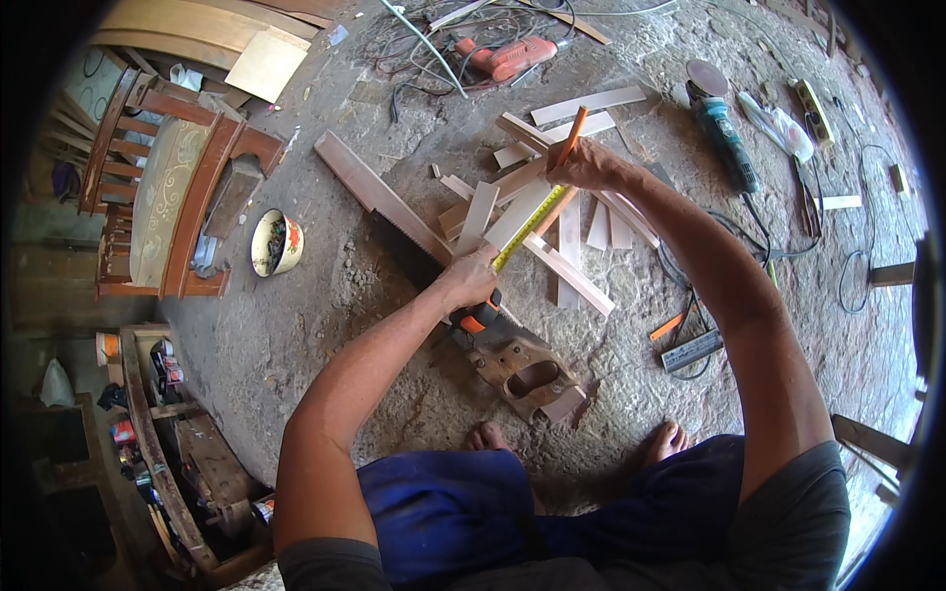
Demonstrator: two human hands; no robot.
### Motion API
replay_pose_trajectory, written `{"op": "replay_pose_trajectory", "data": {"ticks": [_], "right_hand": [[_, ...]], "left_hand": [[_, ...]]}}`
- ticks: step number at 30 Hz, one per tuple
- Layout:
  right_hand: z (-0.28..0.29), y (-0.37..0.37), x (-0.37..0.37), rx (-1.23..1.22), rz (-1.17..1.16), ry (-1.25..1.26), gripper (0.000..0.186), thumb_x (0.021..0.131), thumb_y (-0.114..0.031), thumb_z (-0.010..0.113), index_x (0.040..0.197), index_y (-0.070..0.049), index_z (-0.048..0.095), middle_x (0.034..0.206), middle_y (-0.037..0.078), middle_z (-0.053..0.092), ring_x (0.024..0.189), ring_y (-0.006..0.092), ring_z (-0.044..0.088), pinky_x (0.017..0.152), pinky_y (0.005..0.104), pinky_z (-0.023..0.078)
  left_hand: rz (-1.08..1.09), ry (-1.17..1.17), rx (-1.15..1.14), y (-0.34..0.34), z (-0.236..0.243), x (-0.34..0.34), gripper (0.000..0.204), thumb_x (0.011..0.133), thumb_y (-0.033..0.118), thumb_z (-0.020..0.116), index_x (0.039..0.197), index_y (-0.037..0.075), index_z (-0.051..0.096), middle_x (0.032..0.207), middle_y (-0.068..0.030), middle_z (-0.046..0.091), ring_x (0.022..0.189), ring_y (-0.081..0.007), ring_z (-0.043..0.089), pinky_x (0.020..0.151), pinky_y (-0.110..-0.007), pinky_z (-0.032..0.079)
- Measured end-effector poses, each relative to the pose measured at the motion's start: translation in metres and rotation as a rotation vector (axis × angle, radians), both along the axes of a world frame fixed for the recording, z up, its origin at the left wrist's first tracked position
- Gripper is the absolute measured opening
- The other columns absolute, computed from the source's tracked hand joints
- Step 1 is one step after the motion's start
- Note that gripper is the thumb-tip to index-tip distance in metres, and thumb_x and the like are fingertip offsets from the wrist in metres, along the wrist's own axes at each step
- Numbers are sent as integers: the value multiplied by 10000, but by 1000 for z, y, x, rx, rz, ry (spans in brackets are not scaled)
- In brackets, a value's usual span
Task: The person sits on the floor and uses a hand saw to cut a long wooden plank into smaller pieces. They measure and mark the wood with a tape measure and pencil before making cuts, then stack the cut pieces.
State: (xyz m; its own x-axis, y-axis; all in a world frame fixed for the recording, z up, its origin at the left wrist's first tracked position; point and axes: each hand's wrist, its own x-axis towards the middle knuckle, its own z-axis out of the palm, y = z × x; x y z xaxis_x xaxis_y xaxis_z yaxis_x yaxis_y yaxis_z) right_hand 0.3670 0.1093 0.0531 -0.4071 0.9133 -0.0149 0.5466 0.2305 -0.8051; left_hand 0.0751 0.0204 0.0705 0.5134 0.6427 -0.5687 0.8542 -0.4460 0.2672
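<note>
A yellow tape measure blade (529, 229) is stretched along a pale wooden strip (512, 219) in front of me. My left hand (469, 280) is closed at the near end of the strip and the blade, and the orange-and-black tape case (477, 313) shows just below it. My right hand (583, 165) is closed around an orange pencil (573, 136) at the far end of the blade. Under my left forearm lies a handsaw (532, 377) with a worn wooden handle. The exact grip of the left fingers is partly hidden.
Several cut wooden strips (570, 258) lie around the strip. A long board (379, 195) is left of them. Further off are a red drill (507, 59), an angle grinder (724, 138) and cables. A bowl (277, 242) and carved furniture (172, 197) stand left.
</note>
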Motion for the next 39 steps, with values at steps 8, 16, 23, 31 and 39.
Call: {"op": "replay_pose_trajectory", "data": {"ticks": [8,16,23,31,39], "right_hand": [[4,-4,0,-9,-1,-31,229,814,-270,715,941,-80,729,840,90,718,789,228,690,725,373,549],[5,-7,0,-33,-34,-3,224,825,-267,726,929,-69,728,827,65,712,782,180,674,740,341,542],[6,-9,0,-36,-48,-13,209,826,-254,725,921,-67,722,819,53,704,775,164,665,747,336,540],[8,-9,-1,-20,-36,-11,202,829,-250,721,913,-67,708,818,45,698,778,159,659,739,325,538],[11,-11,-1,-44,-38,-48,250,832,-294,714,944,-71,701,843,74,703,810,205,677,766,363,537]], "left_hand": [[262,-116,-39,1,-8,-2,406,889,132,494,1287,45,493,1166,-307,633,1107,-466,610,951,-517,486],[322,-106,-87,-1,0,2,401,896,134,496,1287,47,510,1155,-296,642,1088,-459,626,935,-512,502],[265,-85,-56,3,-18,-4,379,882,123,520,1247,21,513,1114,-297,657,1059,-459,641,908,-511,519],[168,-103,-16,6,-32,-11,378,922,126,498,1282,16,460,1074,-319,645,1008,-473,645,855,-524,518],[197,-79,-13,2,-13,-3,357,925,137,487,1262,21,465,1046,-316,650,977,-472,652,833,-522,522]]}}
